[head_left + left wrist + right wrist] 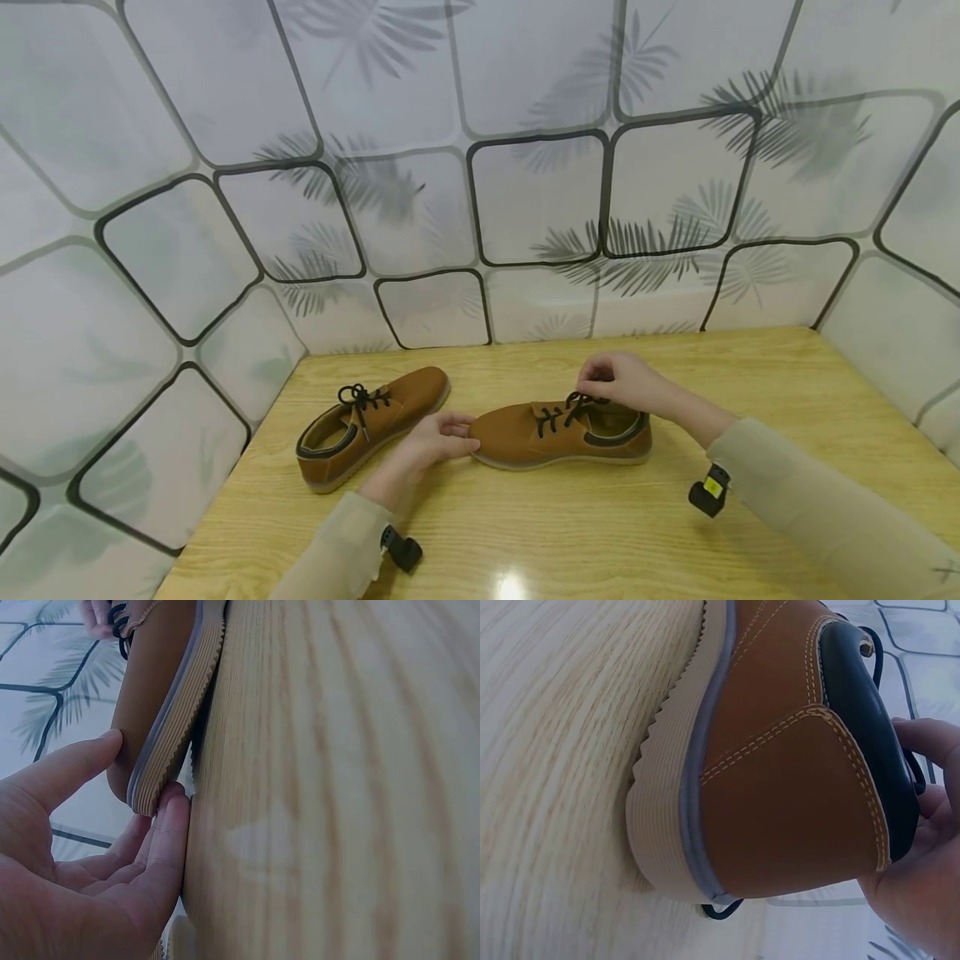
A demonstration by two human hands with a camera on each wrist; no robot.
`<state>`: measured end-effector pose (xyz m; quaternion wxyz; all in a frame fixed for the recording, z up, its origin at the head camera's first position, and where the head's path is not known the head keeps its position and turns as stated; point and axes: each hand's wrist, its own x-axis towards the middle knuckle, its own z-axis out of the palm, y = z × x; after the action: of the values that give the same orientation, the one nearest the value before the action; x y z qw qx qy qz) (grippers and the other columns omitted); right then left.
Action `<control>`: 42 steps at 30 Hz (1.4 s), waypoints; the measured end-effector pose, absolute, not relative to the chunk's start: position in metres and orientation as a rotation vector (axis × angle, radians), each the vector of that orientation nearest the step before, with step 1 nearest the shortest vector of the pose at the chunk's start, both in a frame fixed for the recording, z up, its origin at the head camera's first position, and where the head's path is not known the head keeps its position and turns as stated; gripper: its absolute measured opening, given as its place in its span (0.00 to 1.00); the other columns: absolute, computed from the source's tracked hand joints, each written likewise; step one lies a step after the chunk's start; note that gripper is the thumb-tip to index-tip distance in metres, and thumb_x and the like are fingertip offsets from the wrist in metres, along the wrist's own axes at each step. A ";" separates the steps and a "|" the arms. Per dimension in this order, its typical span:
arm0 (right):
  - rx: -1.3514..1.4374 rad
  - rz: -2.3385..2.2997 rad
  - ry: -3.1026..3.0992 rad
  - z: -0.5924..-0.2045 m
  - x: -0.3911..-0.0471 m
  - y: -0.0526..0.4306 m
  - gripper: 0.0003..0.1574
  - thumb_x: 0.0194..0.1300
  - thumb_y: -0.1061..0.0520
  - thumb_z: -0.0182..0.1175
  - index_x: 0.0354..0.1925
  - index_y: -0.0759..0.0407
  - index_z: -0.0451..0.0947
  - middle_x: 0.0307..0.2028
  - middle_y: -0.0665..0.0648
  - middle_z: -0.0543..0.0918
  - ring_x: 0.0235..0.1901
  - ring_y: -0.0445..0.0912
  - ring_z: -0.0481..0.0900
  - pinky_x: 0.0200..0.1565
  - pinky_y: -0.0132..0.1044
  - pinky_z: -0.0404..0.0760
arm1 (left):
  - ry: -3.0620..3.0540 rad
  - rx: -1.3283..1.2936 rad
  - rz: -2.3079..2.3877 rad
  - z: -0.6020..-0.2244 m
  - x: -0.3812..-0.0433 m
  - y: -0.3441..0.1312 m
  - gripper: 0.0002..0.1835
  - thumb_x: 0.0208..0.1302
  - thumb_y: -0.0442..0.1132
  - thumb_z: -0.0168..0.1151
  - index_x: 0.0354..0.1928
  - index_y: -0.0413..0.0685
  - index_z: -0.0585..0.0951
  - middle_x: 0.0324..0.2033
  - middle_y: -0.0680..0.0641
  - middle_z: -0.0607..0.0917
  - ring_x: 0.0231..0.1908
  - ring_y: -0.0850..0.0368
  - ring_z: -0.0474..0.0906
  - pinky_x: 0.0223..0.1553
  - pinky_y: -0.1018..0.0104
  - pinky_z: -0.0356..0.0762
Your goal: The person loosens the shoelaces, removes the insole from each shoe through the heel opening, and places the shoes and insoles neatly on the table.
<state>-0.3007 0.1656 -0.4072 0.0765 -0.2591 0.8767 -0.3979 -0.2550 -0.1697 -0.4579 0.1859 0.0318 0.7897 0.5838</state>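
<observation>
Brown shoe (510, 433) stands upright on the desk (600, 533), around mid-width, clear of both side edges, toe toward the left edge, heel toward the right. Left hand (431, 442) grips it at the toe: thumb on the upper, other fingertips at the front of the sole (161, 754), per the left wrist view. Right hand (618, 379) comes in over the heel end and pinches the black laces (574, 406) just ahead of the shoe opening, thumb and index together; exact lace strand can't be told, fingertips partly hidden. Right wrist view has the heel side-on: dark padded collar (870, 750) right next to that hand, pale double stitching (761, 739), ridged light sole with a serrated lower edge. Second shoe (412, 396), matching brown, stands upright near the desk's left edge, toe angled toward the far edge, black laces tied in a bow. Left hand is between the two toes. Both arms in pale sleeves (810, 508); a black wrist device on each, left one (406, 553) and right one (707, 495), the latter with a yellow patch. Behind the desk's far edge: light backdrop (540, 200), rounded-square outlines and grey leaf prints. Bright glare spot (510, 586) at the desk's near edge.
</observation>
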 end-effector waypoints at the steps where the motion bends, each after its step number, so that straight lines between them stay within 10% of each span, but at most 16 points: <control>1: -0.758 -1.215 2.612 -0.407 -0.301 0.167 0.08 0.65 0.51 0.60 0.35 0.54 0.79 0.30 0.51 0.81 0.29 0.44 0.77 0.31 0.37 0.77 | 2.226 0.091 1.644 -0.458 -0.255 -0.170 0.26 0.56 0.38 0.69 0.57 0.40 0.74 0.47 0.39 0.76 0.42 0.53 0.74 0.42 0.62 0.76; 13: -0.588 -1.522 2.379 -0.406 -0.302 0.177 0.15 0.68 0.52 0.57 0.41 0.64 0.77 0.33 0.57 0.81 0.32 0.46 0.79 0.38 0.40 0.81 | 2.235 0.091 1.636 -0.458 -0.254 -0.169 0.26 0.56 0.38 0.69 0.57 0.40 0.74 0.47 0.40 0.77 0.42 0.53 0.74 0.41 0.63 0.75; 42: -0.855 -1.153 2.645 -0.403 -0.295 0.163 0.04 0.62 0.53 0.64 0.35 0.51 0.81 0.32 0.47 0.84 0.32 0.42 0.81 0.34 0.34 0.79 | 2.244 0.063 1.623 -0.459 -0.254 -0.169 0.26 0.56 0.38 0.69 0.57 0.41 0.74 0.47 0.40 0.77 0.42 0.54 0.74 0.42 0.62 0.75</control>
<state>-0.2952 0.1633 -0.4032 0.0660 -0.2836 0.8770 -0.3822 -0.2543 -0.1686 -0.4585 0.1846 0.0223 0.7963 0.5757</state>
